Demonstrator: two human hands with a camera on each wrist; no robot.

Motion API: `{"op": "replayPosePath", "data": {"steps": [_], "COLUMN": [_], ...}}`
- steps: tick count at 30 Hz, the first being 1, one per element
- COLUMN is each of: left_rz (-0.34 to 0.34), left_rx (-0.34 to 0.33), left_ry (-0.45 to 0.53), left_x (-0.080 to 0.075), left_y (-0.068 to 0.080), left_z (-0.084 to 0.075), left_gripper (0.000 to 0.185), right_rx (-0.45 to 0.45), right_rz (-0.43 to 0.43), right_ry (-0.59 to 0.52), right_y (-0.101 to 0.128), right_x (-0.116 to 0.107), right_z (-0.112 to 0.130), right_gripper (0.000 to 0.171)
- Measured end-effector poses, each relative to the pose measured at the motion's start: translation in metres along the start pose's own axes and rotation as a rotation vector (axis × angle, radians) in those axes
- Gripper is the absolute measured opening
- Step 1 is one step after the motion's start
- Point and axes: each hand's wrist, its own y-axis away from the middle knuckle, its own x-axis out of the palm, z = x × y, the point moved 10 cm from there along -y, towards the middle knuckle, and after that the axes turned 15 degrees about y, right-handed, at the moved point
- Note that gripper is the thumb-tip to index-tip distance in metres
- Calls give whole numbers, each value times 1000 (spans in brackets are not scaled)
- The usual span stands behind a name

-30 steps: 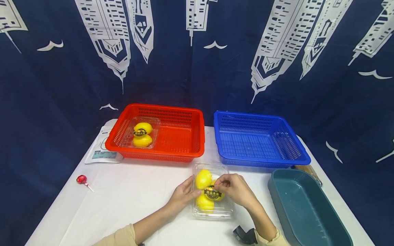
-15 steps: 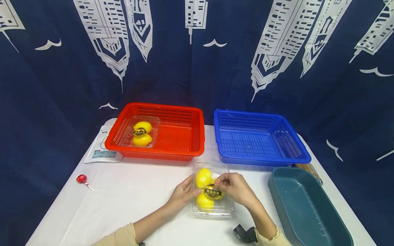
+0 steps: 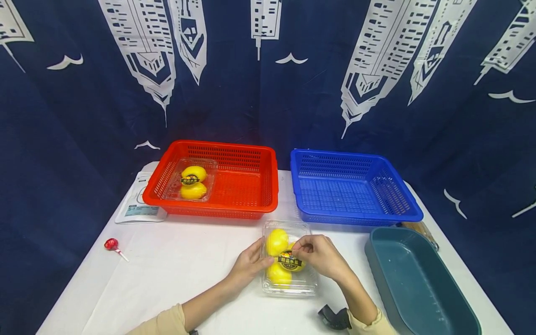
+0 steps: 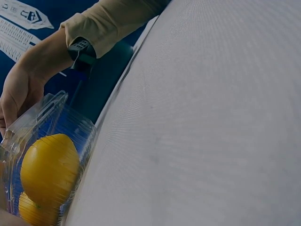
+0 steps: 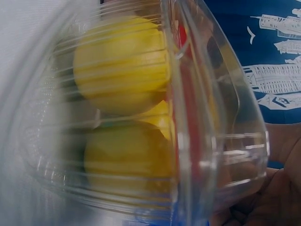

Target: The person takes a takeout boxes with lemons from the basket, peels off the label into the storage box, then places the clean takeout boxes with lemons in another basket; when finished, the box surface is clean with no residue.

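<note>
A clear plastic clamshell box [image 3: 307,284] with yellow lemons [image 3: 277,242] inside rests on the white table. My left hand [image 3: 247,266] grips its left side, thumb over the lid. On the lid lies a black and gold label sticker [image 3: 290,261]; my right hand [image 3: 321,257] pinches at its upper right edge with thumb and forefinger. In the left wrist view a lemon [image 4: 49,169] shows through the box wall, with the right hand [image 4: 21,89] above the lid. The right wrist view looks through the ribbed side at two lemons [image 5: 122,66].
A red basket [image 3: 228,209] at the back left holds another labelled lemon box [image 3: 209,184]. Right of it stands a blue basket [image 3: 356,216]. A dark green tub [image 3: 418,284] is at the right, a red lollipop [image 3: 111,244] and a white packet [image 3: 140,211] at the left.
</note>
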Motion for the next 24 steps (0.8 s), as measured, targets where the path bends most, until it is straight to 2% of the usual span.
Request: {"op": "replayPosePath", "data": {"steps": [24], "left_rz": [-2], "left_rx": [14], "left_ry": [2], "left_x": [2], "left_y": [0], "left_z": [-2], "left_gripper": [80], "right_rx": [-7], "right_rz": [11], "right_ry": [-29], "right_y": [1], "right_x": [1], "right_z": [-3], "right_gripper": [8]}}
